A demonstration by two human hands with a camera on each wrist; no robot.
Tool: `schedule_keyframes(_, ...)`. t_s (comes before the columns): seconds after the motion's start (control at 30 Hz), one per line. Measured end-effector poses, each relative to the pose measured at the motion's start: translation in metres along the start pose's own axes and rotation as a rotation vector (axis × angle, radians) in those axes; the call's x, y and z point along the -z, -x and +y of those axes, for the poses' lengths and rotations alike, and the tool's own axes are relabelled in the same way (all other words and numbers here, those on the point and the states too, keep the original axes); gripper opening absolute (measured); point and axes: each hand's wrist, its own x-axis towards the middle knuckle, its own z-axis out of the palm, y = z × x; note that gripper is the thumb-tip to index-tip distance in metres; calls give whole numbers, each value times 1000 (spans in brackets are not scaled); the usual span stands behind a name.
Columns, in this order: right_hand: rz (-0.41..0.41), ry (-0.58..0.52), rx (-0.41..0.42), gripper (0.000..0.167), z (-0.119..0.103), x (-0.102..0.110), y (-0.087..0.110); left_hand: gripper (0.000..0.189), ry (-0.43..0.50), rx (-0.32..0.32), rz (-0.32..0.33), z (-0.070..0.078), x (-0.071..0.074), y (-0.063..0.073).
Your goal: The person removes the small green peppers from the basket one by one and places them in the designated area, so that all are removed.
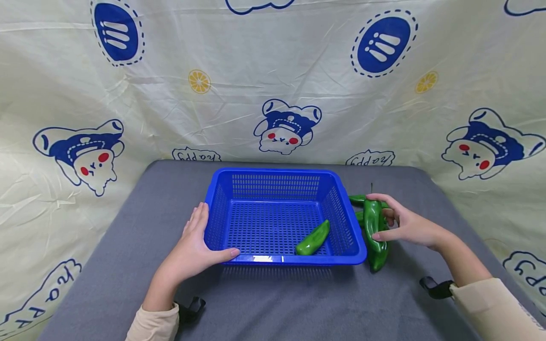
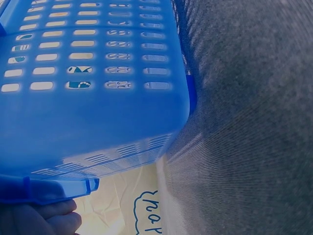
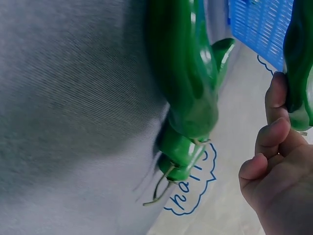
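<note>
At the near left corner of a blue plastic basket, my left hand holds the rim, thumb over the front edge and fingers along the left side. The left wrist view shows the basket's slotted wall close up, with fingertips under its rim. Right of the basket, my right hand grips a long green pepper between thumb and fingers. One green pepper lies inside the basket. In the right wrist view, another large pepper lies beside the held pepper.
More green peppers lie close against the basket's right side, partly hidden by the held one. Grey cloth covers the table. A printed pale curtain hangs behind it. Black straps are on the wrists.
</note>
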Motion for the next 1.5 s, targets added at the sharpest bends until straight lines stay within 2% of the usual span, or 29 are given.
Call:
schedule_keyframes(0.17,-5,5,-12,96,7,-7,-1,133,3,-5,0,0,0,0)
schedule_keyframes(0.43,6,79,-51,99,14,-15,-2,133,8,-6,0,-1,0,0)
schedule_keyframes(0.87,34,124,17,98,23,-25,-2,133,3,-2,5,0,0,0)
schedule_keyframes(1.1,69,240,39,98,23,-27,-7,132,6,-6,9,-1,-1,0)
schedule_keyframes(1.5,141,448,-10,92,21,-34,-9,133,8,-4,7,-1,-1,0)
